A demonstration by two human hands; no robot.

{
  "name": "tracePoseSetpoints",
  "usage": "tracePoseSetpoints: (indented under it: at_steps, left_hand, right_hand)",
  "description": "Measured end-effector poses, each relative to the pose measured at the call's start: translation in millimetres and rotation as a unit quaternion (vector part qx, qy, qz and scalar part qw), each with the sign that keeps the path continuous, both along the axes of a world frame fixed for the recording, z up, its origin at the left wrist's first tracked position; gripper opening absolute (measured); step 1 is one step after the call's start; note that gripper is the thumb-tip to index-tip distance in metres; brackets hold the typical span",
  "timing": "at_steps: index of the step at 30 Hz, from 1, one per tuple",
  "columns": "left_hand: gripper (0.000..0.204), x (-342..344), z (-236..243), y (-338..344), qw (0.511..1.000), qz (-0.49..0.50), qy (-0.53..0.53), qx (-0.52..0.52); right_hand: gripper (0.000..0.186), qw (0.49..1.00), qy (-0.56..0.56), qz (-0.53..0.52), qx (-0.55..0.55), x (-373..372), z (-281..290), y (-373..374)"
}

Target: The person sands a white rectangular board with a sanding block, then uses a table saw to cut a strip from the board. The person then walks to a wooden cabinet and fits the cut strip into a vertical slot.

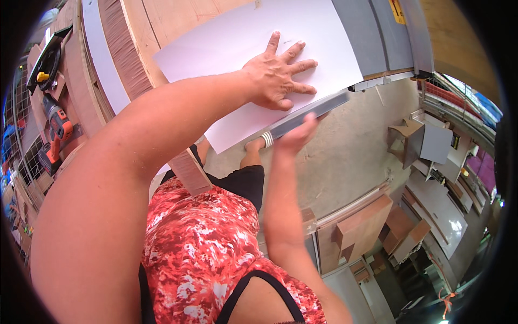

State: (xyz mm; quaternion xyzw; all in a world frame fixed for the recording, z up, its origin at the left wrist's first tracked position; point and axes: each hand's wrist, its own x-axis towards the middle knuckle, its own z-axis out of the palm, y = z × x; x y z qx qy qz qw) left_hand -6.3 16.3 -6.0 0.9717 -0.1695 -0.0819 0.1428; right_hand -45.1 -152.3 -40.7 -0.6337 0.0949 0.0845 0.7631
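Observation:
My left hand lies flat on a white sheet, fingers spread, holding nothing. The sheet looks like a thin, smooth panel and rests on a wooden workbench. Along its right edge runs a long, flat grey bar, tilted up toward the right. My right hand is closed around the bar's near side and is smeared by motion. Its thumb shows on top, while the other fingers are mostly hidden beneath. What kind of tool the bar is, I cannot tell.
An orange and black cordless drill lies at the left. A wooden strip juts toward my body. Beyond the sheet is a grey panel. Wooden boxes and boards stand on the concrete floor at the right.

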Motion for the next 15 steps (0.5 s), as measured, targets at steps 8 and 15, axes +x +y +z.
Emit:
tracePoseSetpoints:
  at_steps: [8, 15]
  left_hand:
    - [0.064, 0, 4, 1, 1.000, -0.008, 0.002, 0.005]
    - [0.063, -1, 1, 2, 1.000, -0.013, 0.022, -0.007]
  right_hand:
    - [0.077, 0.999, 0.008, -0.004, 0.040, 20, 6, 1]
    - [0.074, 0.994, -0.081, 0.017, -0.071, -61, 15, 30]
